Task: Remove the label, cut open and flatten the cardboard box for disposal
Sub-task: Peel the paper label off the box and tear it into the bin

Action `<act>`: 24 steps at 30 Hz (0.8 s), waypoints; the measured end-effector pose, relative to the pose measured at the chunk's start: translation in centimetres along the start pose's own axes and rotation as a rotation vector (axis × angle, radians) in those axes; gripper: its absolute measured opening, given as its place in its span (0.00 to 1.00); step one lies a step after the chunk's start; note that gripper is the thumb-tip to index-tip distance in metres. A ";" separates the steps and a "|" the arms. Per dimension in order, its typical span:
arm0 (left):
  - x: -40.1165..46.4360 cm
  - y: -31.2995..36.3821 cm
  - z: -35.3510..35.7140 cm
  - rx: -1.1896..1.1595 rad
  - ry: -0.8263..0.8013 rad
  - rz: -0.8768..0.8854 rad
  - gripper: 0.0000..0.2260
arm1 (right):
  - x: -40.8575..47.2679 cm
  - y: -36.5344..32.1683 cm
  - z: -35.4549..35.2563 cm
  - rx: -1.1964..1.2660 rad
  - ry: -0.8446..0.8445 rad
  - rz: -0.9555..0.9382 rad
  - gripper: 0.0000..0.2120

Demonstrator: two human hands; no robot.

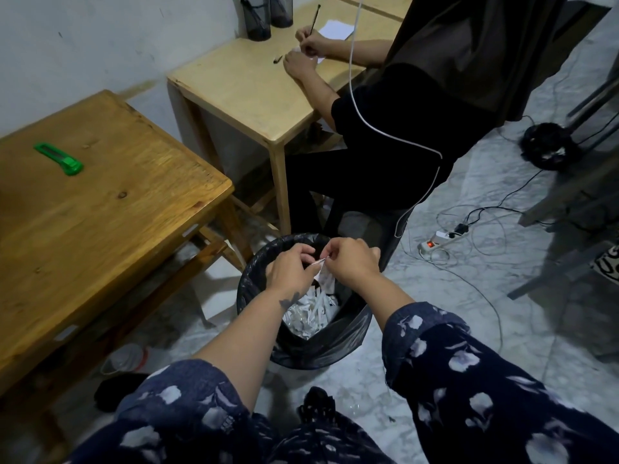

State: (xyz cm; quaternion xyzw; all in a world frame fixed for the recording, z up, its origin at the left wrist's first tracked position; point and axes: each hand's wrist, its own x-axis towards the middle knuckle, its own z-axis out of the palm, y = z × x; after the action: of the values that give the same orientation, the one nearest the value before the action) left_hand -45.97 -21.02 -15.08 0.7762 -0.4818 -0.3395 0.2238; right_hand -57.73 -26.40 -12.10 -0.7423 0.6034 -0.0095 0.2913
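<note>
Over a black-lined bin [345, 343] on the floor, my left hand [290, 269] and my right hand [351, 262] pinch a small white strip of label [323, 274] between their fingertips. The strip hangs down into the bin's mouth, above a heap of white paper scraps [310, 313]. A green utility knife [58, 159] lies on the brown wooden table [110, 209] at the left, well away from both hands. No cardboard box is in view.
Another person in black sits at a pale wooden desk [248, 88] behind the bin, working with both hands. A white cable [385, 135] hangs by that person. A power strip [438, 241] and loose wires lie on the marble floor at the right. A chair [569, 236] stands at the far right.
</note>
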 end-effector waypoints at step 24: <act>0.3 -2.7 -12.3 -0.027 0.131 -0.073 0.11 | 2.7 -11.9 -0.7 0.179 -0.187 -0.244 0.11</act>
State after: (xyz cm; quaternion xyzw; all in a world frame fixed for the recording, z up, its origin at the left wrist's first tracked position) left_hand -35.14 -19.90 -8.75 0.8109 -0.4327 -0.3024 0.2527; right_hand -46.68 -27.90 -7.10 -0.7788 0.4756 -0.0295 0.4079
